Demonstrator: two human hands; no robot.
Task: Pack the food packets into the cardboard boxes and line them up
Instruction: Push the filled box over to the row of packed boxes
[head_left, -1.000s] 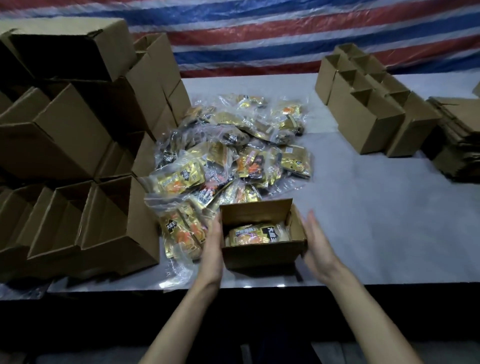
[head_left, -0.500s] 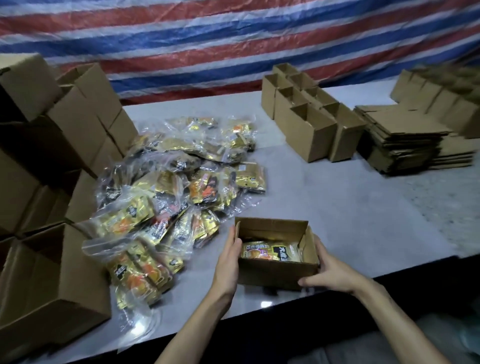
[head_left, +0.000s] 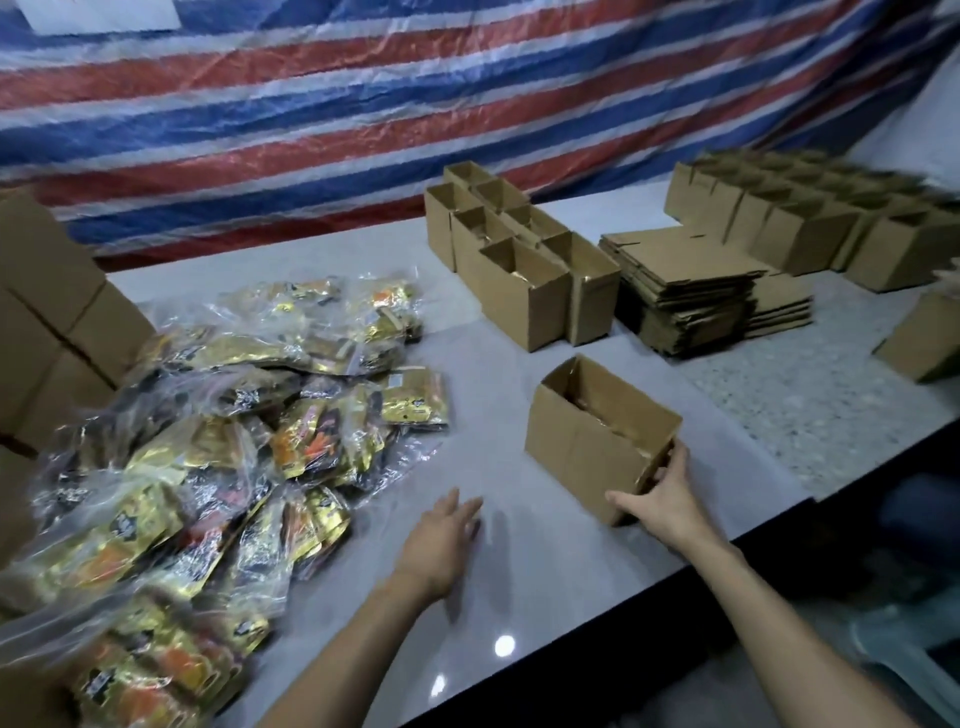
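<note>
A small open cardboard box (head_left: 587, 441) with a gold food packet inside sits on the white table, right of centre. My right hand (head_left: 660, 493) grips its near right corner, fingers curled over the rim. My left hand (head_left: 441, 540) hovers flat over the bare table to the box's left, holding nothing. A heap of gold and orange food packets (head_left: 234, 441) in clear bags covers the table's left half. Two rows of packed open boxes (head_left: 519, 260) stand lined up behind the held box.
Empty boxes (head_left: 52, 322) are piled at the far left. A stack of flattened cartons (head_left: 696, 291) lies right of the lined-up boxes, with more open boxes (head_left: 810, 228) behind it. A striped tarp hangs at the back. The table's front edge (head_left: 727, 545) runs close under my arms.
My left hand has let go of the box and drawn back left. My right hand has moved the box to the right and farther away. The view has swung right.
</note>
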